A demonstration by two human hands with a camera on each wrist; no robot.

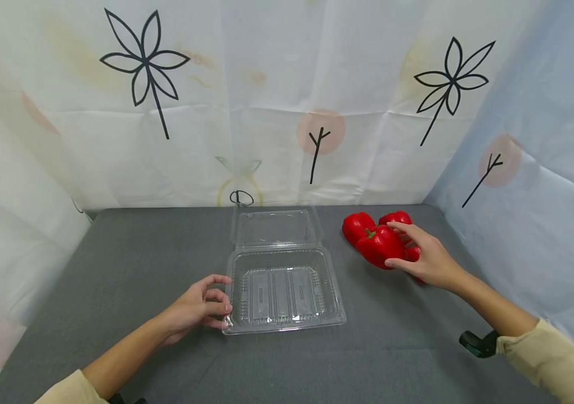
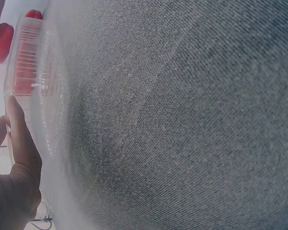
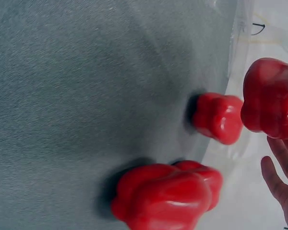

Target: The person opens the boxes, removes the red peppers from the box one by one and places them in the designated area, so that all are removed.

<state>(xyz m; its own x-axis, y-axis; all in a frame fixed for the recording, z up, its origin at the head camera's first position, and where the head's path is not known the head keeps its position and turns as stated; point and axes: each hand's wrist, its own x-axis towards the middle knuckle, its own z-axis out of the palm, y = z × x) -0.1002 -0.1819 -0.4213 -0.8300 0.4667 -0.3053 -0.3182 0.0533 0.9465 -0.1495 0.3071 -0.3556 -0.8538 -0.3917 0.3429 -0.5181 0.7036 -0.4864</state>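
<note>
A clear plastic clamshell container (image 1: pixel 287 327) lies on the grey cloth, its lid (image 1: pixel 275 227) folded back away from me. At its left edge, my left hand (image 1: pixel 197 308) pinches the rim between thumb and fingers. My right hand (image 1: pixel 432 259) holds a red bell pepper (image 1: pixel 380 247) with thumb and fingers round its side. That pepper (image 3: pixel 269 98) is raised off the cloth in the right wrist view. Several more red bell peppers sit beneath and behind it, including one at the left (image 1: pixel 356 225) and one at the back (image 1: pixel 396 216).
Grey cloth (image 1: pixel 155 252) covers the table. White patterned curtains (image 1: pixel 266 84) stand along its back and sides. A dark strap device (image 1: pixel 480 343) sits at my right wrist by the beige sleeve (image 1: pixel 554 359).
</note>
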